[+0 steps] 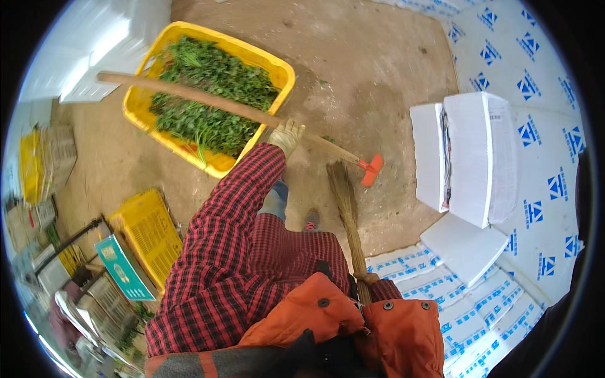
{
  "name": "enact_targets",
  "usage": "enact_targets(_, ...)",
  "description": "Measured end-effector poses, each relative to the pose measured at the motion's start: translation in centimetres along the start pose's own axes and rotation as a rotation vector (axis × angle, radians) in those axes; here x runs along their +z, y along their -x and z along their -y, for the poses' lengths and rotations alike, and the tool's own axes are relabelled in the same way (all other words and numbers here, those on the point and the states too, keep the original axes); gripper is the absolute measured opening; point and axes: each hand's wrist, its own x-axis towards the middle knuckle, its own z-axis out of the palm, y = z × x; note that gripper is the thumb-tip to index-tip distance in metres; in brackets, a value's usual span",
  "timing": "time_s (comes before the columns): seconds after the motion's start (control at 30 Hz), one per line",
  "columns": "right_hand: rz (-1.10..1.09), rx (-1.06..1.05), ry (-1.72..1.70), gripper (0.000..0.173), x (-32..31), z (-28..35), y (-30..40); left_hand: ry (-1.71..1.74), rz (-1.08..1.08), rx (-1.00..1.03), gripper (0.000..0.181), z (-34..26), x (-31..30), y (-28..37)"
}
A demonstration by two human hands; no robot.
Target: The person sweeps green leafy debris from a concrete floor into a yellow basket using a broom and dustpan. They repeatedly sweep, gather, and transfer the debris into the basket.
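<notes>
My left hand (pixel 287 136), in a pale work glove, grips the wooden handle of a tool with a small orange head (pixel 372 170). The handle (pixel 212 101) runs slantwise over a yellow plastic crate (pixel 289 75) that holds leafy green vegetables (pixel 222 90). At my body's right side, my right hand (pixel 366 278) is closed around the shaft of a straw broom (pixel 349 208); its bristles point away from me, near the orange head. The sleeve and coat partly hide this hand.
White foam boxes (pixel 468 156) and a foam board (pixel 465 248) stand to the right, by printed white sheeting (pixel 529 189). An upturned yellow crate (pixel 149 236), a green-faced box (pixel 124 269) and a wrapped stack (pixel 52 163) are at the left. Another person (pixel 66 316) is at lower left.
</notes>
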Motion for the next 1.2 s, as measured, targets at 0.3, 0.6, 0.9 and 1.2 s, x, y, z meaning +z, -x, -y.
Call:
enact_targets(0.3,0.097,0.09,-0.311,0.04,3.6,0.4,8.3,0.383,0.308,0.091,0.02,1.7,3.2,-8.8)
enact_targets(0.6,0.024,0.056,-0.159,0.034,-0.2,4.3,14.4,0.703,0.368,-0.213,0.032,-1.7,-4.2,0.3)
enact_targets(0.9,-0.003,-0.057,0.023,0.036,-15.3,6.0,9.4,1.783,0.825,-0.236,0.034,-4.8,-4.8,18.7)
enact_targets(1.2,-0.23,-0.231,0.775,0.037,-8.5,12.3,19.2,2.382,0.657,-0.5,0.018,-15.6,4.1,42.4)
